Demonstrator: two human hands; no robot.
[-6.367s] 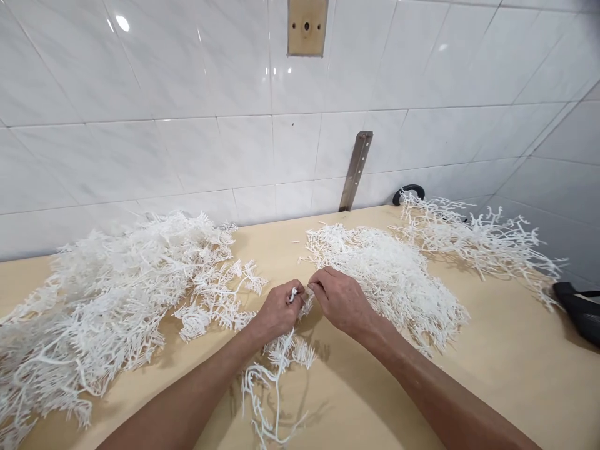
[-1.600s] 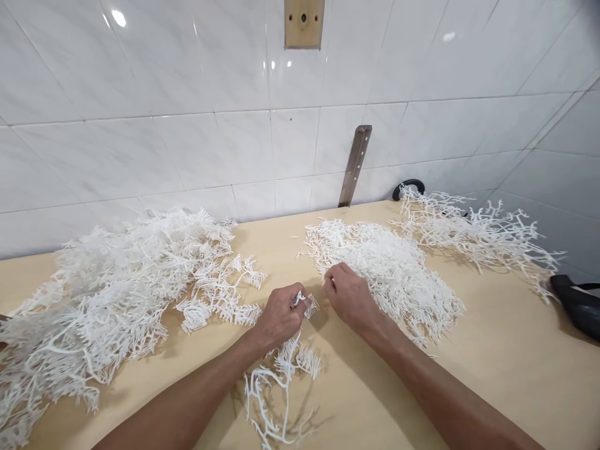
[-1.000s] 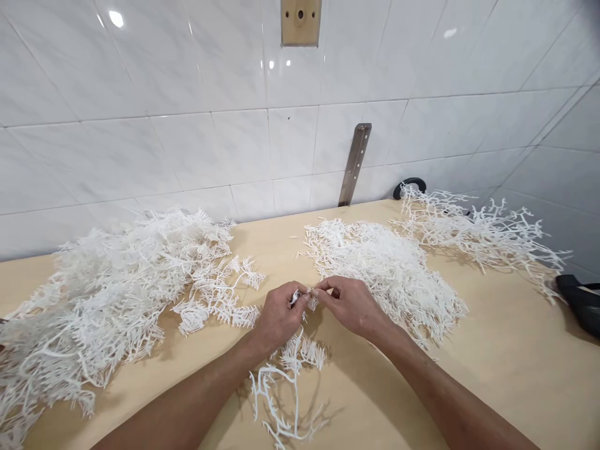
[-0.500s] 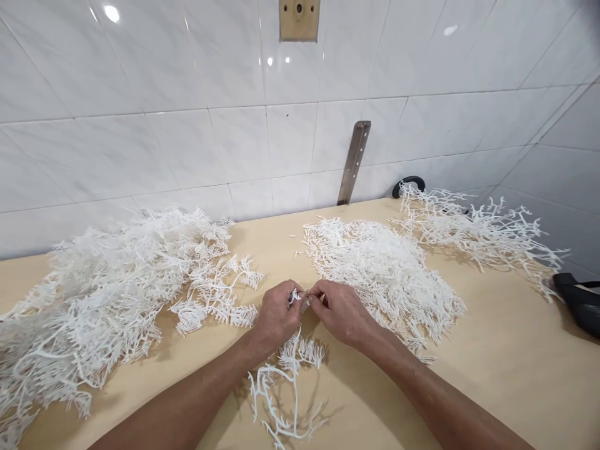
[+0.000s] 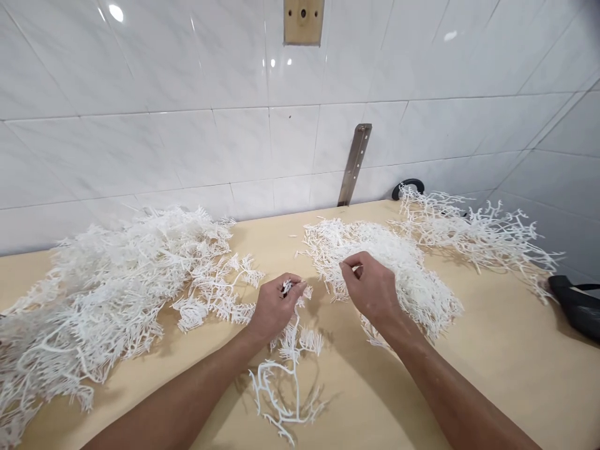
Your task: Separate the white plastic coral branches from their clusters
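Note:
My left hand (image 5: 277,307) is closed on a white branched plastic sprue (image 5: 295,375), whose bare, curving stems hang down toward me. Comb-like clusters of thin white pieces still line the part of it just below my fingers. My right hand (image 5: 370,284) is apart from the sprue, over the near edge of a heap of loose thin white pieces (image 5: 394,250). Its thumb and forefinger are pinched together; whatever lies between them is too small to make out.
A large pile of white sprues full of pieces (image 5: 135,281) covers the left of the table (image 5: 506,375). Bare branched sprues (image 5: 478,231) lie at the back right. A black object (image 5: 579,306) sits at the right edge. Against the tiled wall stand a metal strip (image 5: 355,164) and a black ring (image 5: 409,186).
My right hand has left my left hand and moved right, over the heap of loose pieces. The left hand keeps its hold on the sprue almost in place.

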